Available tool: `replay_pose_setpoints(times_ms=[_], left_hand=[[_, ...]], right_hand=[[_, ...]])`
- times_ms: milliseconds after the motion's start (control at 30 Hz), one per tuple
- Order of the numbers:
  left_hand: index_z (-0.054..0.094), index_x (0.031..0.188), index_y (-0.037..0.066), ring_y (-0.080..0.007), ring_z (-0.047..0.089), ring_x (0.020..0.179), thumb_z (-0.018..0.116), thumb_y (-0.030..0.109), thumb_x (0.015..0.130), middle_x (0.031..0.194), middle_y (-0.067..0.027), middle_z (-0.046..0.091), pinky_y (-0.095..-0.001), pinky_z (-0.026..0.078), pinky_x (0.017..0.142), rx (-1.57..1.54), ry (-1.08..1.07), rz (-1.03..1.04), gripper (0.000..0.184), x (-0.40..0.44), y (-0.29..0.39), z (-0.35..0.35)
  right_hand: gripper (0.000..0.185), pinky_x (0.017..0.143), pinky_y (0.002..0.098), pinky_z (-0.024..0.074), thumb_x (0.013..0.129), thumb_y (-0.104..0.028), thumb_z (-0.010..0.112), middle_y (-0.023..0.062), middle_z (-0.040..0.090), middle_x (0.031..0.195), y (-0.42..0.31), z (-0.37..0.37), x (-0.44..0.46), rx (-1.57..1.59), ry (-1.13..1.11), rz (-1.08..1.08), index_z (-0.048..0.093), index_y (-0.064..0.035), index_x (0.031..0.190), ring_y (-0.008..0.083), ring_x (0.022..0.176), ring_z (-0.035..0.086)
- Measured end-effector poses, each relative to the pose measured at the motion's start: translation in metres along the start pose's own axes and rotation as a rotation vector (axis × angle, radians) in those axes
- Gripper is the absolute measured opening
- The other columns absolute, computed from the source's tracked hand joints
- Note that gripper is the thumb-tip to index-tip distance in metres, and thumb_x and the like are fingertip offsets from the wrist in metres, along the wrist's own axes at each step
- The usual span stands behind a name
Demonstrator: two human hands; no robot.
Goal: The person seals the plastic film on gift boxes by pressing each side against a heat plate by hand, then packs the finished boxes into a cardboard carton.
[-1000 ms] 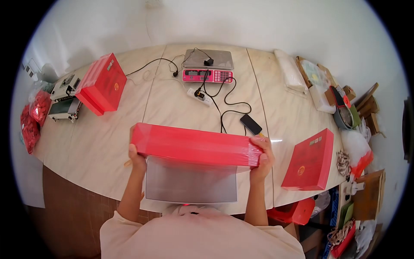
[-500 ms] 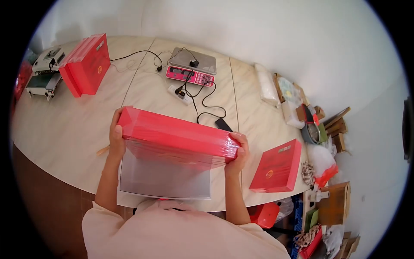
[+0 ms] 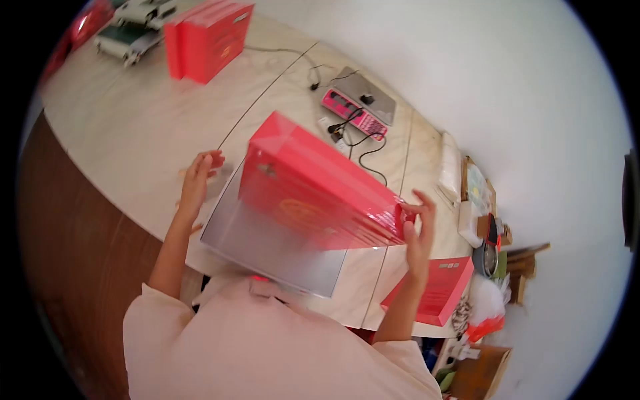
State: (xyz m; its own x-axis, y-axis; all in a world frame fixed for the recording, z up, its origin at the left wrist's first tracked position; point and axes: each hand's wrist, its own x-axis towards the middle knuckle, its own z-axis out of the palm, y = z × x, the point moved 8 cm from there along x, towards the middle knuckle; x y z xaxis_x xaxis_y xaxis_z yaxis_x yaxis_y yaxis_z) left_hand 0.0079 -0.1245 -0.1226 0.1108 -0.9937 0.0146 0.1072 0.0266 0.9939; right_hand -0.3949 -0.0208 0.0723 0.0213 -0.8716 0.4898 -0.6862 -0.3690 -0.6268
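Observation:
A red box in clear film (image 3: 320, 177) stands on its long edge on a grey flat plate (image 3: 257, 240) in front of me. My right hand (image 3: 419, 233) is at the box's right end, thumb and fingers around the corner where the film is crinkled. My left hand (image 3: 200, 177) is off the box, to its left, empty with its fingers apart and slightly bent. Another red box (image 3: 443, 283) stands on the table to the right, partly behind my right forearm.
Several red boxes (image 3: 213, 40) stand together at the far left beside a white-and-green machine (image 3: 133, 40). A pink-fronted scale (image 3: 353, 113) with black cables lies at the back. Along the right wall are a white roll (image 3: 450, 167), a pot (image 3: 485, 259) and a carton (image 3: 481, 373).
My left hand has let go of the box's left end and moved away from it. The view has turned, and the box appears more slanted, with its printed face showing.

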Motion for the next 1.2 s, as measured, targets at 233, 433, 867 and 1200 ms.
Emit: replay_pose_setpoints(times_ms=[233, 433, 867, 1200], left_hand=[[0.058, 0.116, 0.008, -0.0132, 0.057, 0.102, 0.042, 0.034, 0.098, 0.107, -0.0044, 0.063, -0.0283, 0.042, 0.089, -0.077, 0.123, -0.131, 0.036, -0.045, -0.041, -0.038], [0.051, 0.127, 0.007, -0.0157, 0.053, 0.110, 0.040, 0.039, 0.097, 0.118, -0.0067, 0.058, -0.0329, 0.040, 0.094, -0.180, 0.040, -0.313, 0.046, -0.068, -0.083, -0.019], [0.044, 0.133, -0.002, -0.0230, 0.041, 0.125, 0.026, 0.044, 0.100, 0.133, -0.0133, 0.047, -0.0359, 0.027, 0.107, -0.070, 0.072, 0.067, 0.059, -0.069, 0.066, 0.002], [0.049, 0.127, -0.002, -0.0228, 0.041, 0.124, 0.030, 0.045, 0.100, 0.129, -0.0119, 0.049, -0.0336, 0.027, 0.106, 0.065, -0.108, 0.186, 0.057, -0.066, 0.074, 0.055]], right_hand=[[0.078, 0.095, 0.0380, 0.0409, 0.066, -0.026, 0.079, 0.0157, 0.051, 0.125, -0.082, 0.124, 0.066, -0.298, -0.520, -0.084, 0.043, -0.0072, 0.133, 0.0307, 0.113, 0.049], [0.086, 0.092, 0.0377, 0.0443, 0.064, -0.027, 0.081, 0.0146, 0.052, 0.122, -0.100, 0.154, 0.078, -0.334, -0.505, -0.222, 0.039, -0.0081, 0.137, 0.0304, 0.110, 0.052], [0.060, 0.090, 0.0358, 0.0449, 0.069, -0.014, 0.082, 0.0102, 0.060, 0.108, 0.029, 0.057, -0.027, 0.180, -0.418, 0.314, 0.051, -0.0006, 0.119, 0.0202, 0.097, 0.058], [0.034, 0.076, 0.0301, 0.0524, 0.077, -0.001, 0.073, 0.0054, 0.066, 0.090, 0.084, 0.048, -0.075, 0.284, -0.313, 0.256, 0.057, 0.0017, 0.107, 0.0155, 0.087, 0.064]])
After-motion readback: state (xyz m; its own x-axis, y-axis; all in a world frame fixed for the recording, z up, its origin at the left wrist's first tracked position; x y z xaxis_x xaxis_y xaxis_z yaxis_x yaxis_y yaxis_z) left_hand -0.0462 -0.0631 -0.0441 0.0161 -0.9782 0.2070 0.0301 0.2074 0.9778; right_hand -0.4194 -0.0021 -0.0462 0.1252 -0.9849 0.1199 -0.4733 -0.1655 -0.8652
